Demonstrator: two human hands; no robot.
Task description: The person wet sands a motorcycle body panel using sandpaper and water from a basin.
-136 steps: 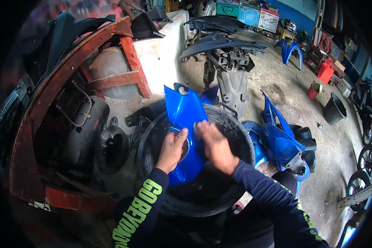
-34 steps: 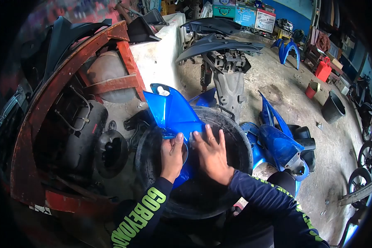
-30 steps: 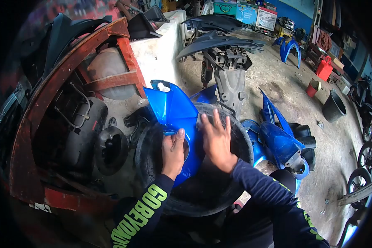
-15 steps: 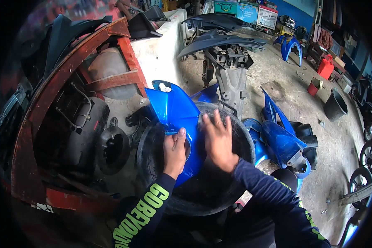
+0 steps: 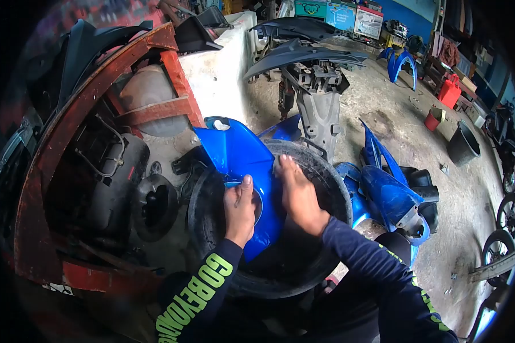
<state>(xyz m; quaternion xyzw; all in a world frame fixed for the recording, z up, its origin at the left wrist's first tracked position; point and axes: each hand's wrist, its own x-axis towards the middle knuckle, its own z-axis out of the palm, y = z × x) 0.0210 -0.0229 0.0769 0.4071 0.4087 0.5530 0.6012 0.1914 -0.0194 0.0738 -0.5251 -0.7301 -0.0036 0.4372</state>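
Note:
A glossy blue panel [image 5: 240, 150] is held tilted over a large round black tub [image 5: 332, 188]. It has a small hole near its top and a larger round opening lower down. My left hand [image 5: 240, 211] grips the edge of the larger opening, thumb up and fingers wrapped through it. At the panel's right edge is my right hand [image 5: 301, 194], its fingers pressed together around something small and greyish that I cannot make out. The panel's lower end hangs inside the tub.
More blue panels [image 5: 388, 194] lie on the floor right of the tub. Beyond it stands a grey motorcycle frame [image 5: 320, 114] with dark panels on top. A red wooden frame [image 5: 103, 74] is at left. At right are a black bucket [image 5: 463, 146] and a red container [image 5: 450, 92].
The fingers of my right hand, spread half a second ago, have come together at the panel's edge. The blue panel has shifted slightly left, with my left hand still gripping it.

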